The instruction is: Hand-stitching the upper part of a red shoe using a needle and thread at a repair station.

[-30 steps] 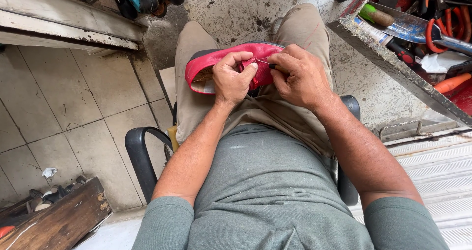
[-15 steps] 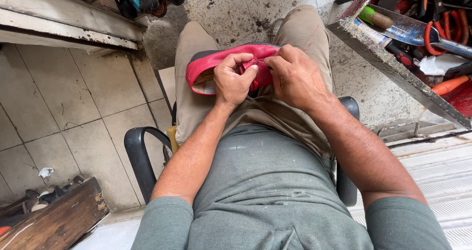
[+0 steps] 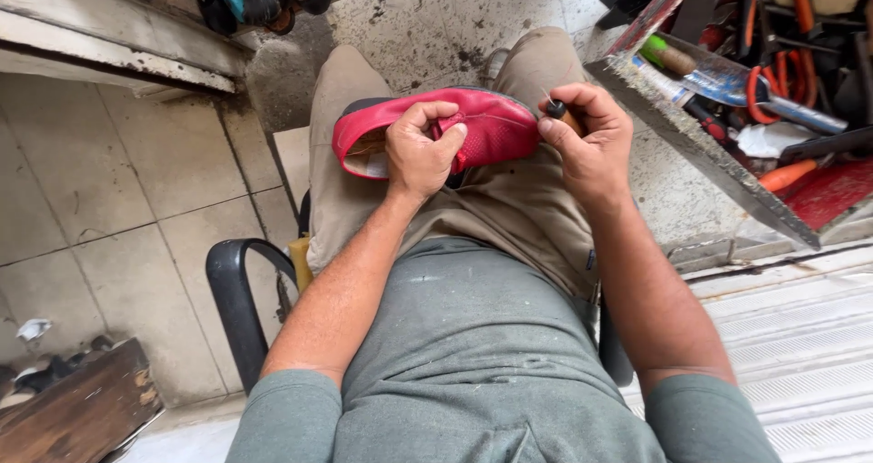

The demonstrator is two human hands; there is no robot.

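1. At the far left, a worn wooden board lies on the pale tiled floor, well apart from the work. Nearer in, the curved black metal armrest of a chair stands beside the seated person's leg.
2. The red leather shoe with a pale lining lies across the person's lap on the tan trousers, its long axis running left to right. The open mouth faces left and the closed end points right, towards the other hand.
3. The left hand is closed on the shoe's middle, fingers curled over the upper edge and thumb pressed onto the red leather, pinning it against the thigh.
4. The right hand is just beside the shoe's right end, fingers folded round a small dark-tipped wooden-handled tool. A thin metal point shows above the fist; whether it touches the leather cannot be told. A fine thread seems to run along the upper towards this hand.
5. So the shoe lies to the left of the tool hand, and the holding hand is the one in contact, resting on it.
6. At the right, a slanted grey tray of tools holds orange-handled pliers and a green-handled tool, near the right hand but apart from it.
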